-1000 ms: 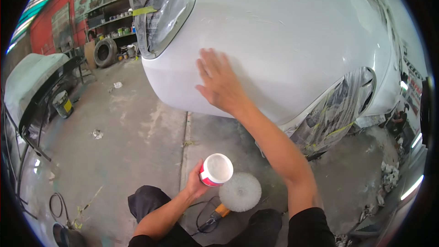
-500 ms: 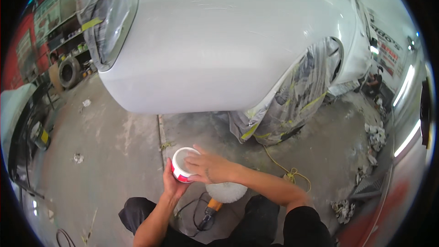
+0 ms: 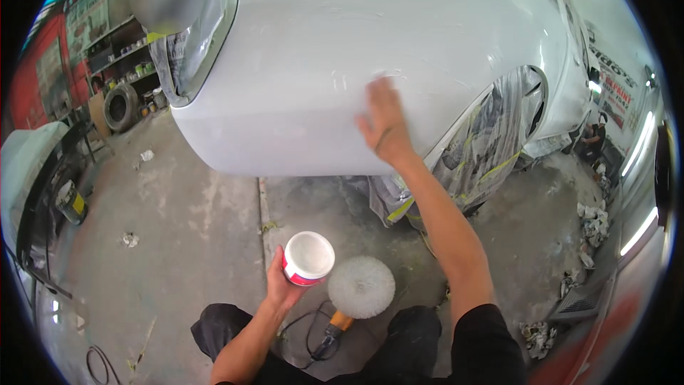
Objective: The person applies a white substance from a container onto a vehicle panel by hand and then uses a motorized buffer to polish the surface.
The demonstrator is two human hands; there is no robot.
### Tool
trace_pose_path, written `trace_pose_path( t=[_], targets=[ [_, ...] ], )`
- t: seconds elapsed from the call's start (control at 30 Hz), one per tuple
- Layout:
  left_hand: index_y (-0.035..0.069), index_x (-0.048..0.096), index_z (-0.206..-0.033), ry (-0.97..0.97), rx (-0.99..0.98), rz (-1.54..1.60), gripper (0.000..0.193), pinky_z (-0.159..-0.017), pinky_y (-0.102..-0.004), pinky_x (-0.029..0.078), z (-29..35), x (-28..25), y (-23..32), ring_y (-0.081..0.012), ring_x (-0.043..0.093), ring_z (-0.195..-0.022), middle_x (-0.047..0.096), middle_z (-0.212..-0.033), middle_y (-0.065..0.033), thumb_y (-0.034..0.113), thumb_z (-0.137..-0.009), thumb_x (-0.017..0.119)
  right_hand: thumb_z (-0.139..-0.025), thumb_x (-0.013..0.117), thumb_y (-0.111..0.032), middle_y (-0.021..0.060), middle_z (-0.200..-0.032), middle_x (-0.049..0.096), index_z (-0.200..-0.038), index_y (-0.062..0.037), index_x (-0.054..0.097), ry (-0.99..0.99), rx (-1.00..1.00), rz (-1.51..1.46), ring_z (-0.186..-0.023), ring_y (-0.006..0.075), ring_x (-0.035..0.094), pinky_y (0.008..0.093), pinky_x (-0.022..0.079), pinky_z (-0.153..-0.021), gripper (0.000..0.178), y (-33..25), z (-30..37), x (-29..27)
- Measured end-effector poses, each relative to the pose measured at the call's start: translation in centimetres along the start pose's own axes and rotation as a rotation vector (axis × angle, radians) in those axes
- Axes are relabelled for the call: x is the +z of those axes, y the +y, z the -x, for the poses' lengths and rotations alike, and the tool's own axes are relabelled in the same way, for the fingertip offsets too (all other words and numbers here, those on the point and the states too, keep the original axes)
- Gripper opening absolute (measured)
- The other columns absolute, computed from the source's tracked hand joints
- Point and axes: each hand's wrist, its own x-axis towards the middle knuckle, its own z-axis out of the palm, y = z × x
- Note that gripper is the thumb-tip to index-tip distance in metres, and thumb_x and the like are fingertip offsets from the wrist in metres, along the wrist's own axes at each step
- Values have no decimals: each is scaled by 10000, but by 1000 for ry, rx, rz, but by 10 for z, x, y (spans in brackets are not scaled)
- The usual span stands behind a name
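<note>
My right hand (image 3: 385,120) lies flat with fingers spread on the white car body panel (image 3: 335,57), near its lower edge above the masked wheel arch (image 3: 491,139). My left hand (image 3: 281,286) holds a small white tub with a red band (image 3: 308,258) low in front of me. A polisher with a round white fluffy pad (image 3: 361,286) and an orange handle rests on the concrete floor just right of the tub, between my knees.
Plastic sheeting and yellow tape cover the wheel and the window (image 3: 189,50). A tyre (image 3: 120,107) and shelves stand at the back left. A white car part on a stand (image 3: 28,164) is at the left. Crumpled paper (image 3: 590,224) litters the right. A cable (image 3: 96,363) lies on the floor.
My right hand has left the tub and gone up onto the car panel. The view has swung so that the panel's right side and wheel arch show.
</note>
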Motion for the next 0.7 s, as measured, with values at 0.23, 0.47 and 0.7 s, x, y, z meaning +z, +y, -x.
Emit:
trace_pose_path(
  t=[0.23, 0.47, 0.7],
  targets=[
    [173, 445, -1495, -31, 18, 10, 697, -1049, -642, 373, 2, 4, 1, -374, 475, -1362, 482, -1512, -116, 655, -1021, 274, -931, 637, -201, 294, -1550, 353, -1451, 57, 432, 249, 404, 46, -1457, 464, 305, 561, 236, -1199, 616, 18, -1, 20],
    [174, 445, -1497, 17, 16, -36, 685, -1069, -617, 367, 9, 0, 10, -367, 467, -1372, 479, -1517, -106, 640, -1028, 263, -921, 641, -168, 296, -1561, 325, -1448, 84, 424, 262, -95, -48, -1459, 459, 298, 564, 258, -1187, 622, -96, -110, 8],
    [167, 428, -1511, -26, 40, 26, 712, -1092, -617, 342, 7, -4, 10, -365, 455, -1383, 470, -1526, -115, 658, -1012, 297, -872, 675, -437, 213, -1546, 402, -1382, 45, 505, -354, -546, -76, -1453, 368, 356, 542, 213, -1220, 723, -170, -81, 49]
  ],
)
